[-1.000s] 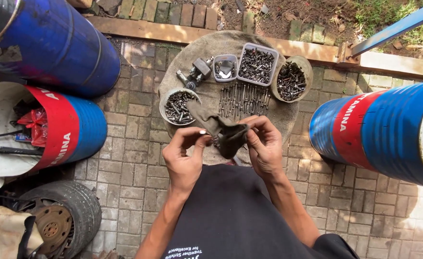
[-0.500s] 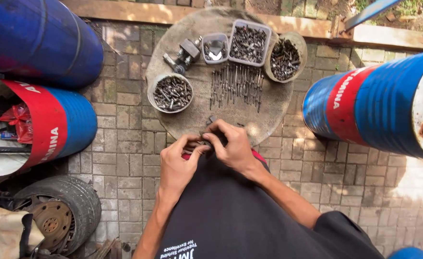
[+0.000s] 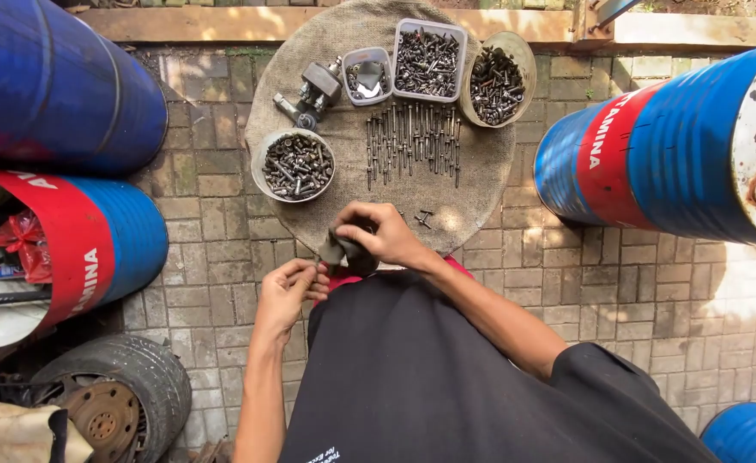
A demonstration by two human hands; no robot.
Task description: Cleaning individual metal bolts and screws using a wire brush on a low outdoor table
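The right hand (image 3: 386, 236) is gripping a dark rag (image 3: 343, 253) in closed fingers at the burlap mat's (image 3: 481, 184) six o'clock edge, while the left hand (image 3: 288, 291), fingers pinched shut on something too small to tell, is sitting just beside it at eight o'clock.

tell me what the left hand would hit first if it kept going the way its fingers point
Probably the dark rag held in the right hand, just ahead of the left hand; depth is hard to judge from above.
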